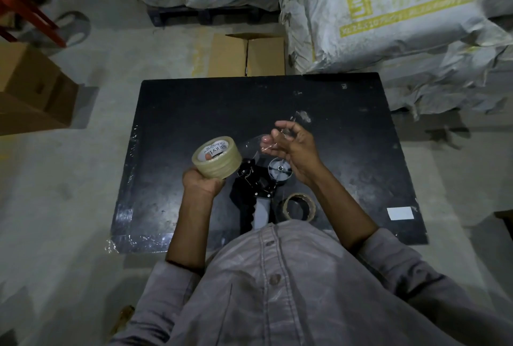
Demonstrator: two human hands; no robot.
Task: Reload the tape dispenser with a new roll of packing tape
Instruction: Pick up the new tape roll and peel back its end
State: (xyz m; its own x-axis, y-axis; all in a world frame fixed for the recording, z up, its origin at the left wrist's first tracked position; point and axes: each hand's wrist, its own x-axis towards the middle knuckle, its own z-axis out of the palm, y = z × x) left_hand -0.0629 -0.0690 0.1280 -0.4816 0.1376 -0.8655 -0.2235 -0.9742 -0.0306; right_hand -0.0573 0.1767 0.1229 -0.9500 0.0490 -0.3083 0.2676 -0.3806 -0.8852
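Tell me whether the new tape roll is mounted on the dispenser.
No, the left hand grips the new roll above the table, the right hand pinches a clear tape strip, and the dispenser lies with its hub bare.

Tape roll [222, 168]: glossy translucent film, white printed paper core.
Clear film [258, 145]: thin, shiny, crinkled.
Tape dispenser [258, 183]: black plastic, bright metal hub.
Empty core [299, 195]: matt brown cardboard.
Table [194, 112]: black, scuffed, faint sheen.
Shirt [305, 290]: grey cloth.
Sacks [388, 12]: woven plastic.
Floor [69, 179]: rough matt concrete.
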